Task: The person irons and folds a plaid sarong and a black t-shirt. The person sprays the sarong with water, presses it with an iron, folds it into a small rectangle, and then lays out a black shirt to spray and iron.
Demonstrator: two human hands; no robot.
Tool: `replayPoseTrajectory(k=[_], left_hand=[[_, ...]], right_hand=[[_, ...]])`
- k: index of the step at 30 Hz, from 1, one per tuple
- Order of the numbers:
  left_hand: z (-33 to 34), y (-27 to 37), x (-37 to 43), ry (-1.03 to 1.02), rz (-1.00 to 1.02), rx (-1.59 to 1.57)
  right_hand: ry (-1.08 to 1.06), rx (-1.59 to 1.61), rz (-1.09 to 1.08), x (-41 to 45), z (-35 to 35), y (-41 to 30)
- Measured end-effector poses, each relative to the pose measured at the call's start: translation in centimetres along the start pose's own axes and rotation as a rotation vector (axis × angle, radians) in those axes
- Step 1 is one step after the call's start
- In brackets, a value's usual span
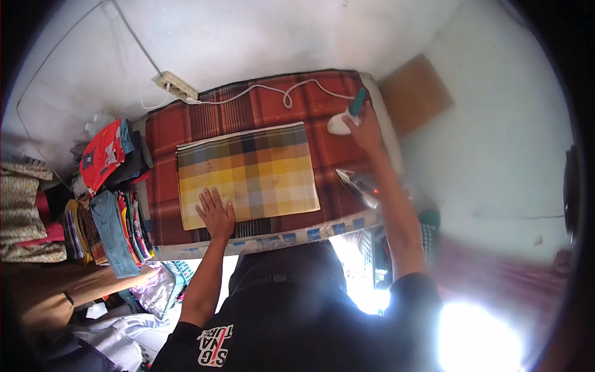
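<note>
My left hand (217, 216) lies flat, fingers spread, on the lower left part of a folded plaid cloth (260, 172) in yellow, orange and grey. At the far right of the padded ironing surface, my right hand (367, 128) grips a white bottle (338, 124) with a green top (357, 102). Part of the bottle is hidden by the fingers. Below it, next to my right forearm, rests an electric iron (355, 188) with a small red light lit. The forearm covers its rear part. A red and brown plaid cover (334, 156) lies beneath the cloth.
A white cord (260, 86) loops along the back edge to a power strip (176, 87) by the wall. Folded clothes (114, 228) are stacked at the left. A brown board (416, 95) leans at the right wall. A green basket (176, 283) stands low on the left.
</note>
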State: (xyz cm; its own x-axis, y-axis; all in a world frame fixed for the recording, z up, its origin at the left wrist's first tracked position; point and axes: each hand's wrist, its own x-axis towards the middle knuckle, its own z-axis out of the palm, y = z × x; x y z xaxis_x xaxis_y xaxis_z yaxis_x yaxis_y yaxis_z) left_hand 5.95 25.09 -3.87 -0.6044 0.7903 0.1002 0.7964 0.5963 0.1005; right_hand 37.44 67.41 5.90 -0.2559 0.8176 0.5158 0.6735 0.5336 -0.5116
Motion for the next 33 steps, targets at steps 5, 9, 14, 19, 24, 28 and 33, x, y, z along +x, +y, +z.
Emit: replayPoseTrajectory(k=[5, 9, 14, 19, 24, 28, 33], left_hand=[[0.3, -0.4, 0.9, -0.073, -0.052, 0.021], [-0.1, 1.6, 5.5, -0.131, 0.244, -0.153], [0.1, 0.8, 14.0, -0.109, 0.443, 0.021], [1.1, -1.6, 17.7, -0.065, 0.444, -0.038], [0.0, -1.2, 18.0, -0.118, 0.404, 0.028], [-0.2, -0.9, 18.5, -0.138, 0.413, 0.017], [0.8, -1.2, 18.8, -0.122, 0.445, -0.029]], right_hand=[[-0.811, -0.410, 0.231, -7.7, -6.7, -1.2], [-0.744, -0.310, 0.234, -12.0, -8.6, -2.0], [-0.774, -0.312, 0.280, -13.9, -6.0, -7.7], [-0.865, -0.318, 0.434, -18.5, 2.8, -20.6], [-0.673, -0.331, 0.472, -12.9, 7.6, -20.2], [-0.552, -0.385, 0.452, -4.8, 10.2, -16.6], [-0.582, -0.311, 0.438, -8.8, 8.7, -16.0]])
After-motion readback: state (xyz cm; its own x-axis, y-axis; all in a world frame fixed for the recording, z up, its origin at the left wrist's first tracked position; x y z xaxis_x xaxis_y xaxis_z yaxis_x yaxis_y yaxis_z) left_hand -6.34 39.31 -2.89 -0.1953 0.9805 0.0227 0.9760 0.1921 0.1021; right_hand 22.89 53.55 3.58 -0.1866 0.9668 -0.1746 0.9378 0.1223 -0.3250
